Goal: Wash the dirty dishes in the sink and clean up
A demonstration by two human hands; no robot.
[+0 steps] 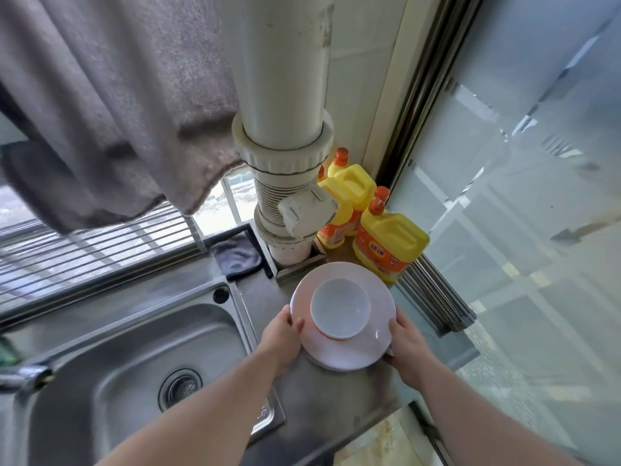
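Gripping opposite plate rims, left hand and right hand curled round; bowl between them probably slippery, breakable, liable to slide.

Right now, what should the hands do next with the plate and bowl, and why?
Probably lift them together, keeping them level. The left hand and right hand grip opposite edges of the round pink plate, and the white bowl sits loose on it, beside an empty steel sink.
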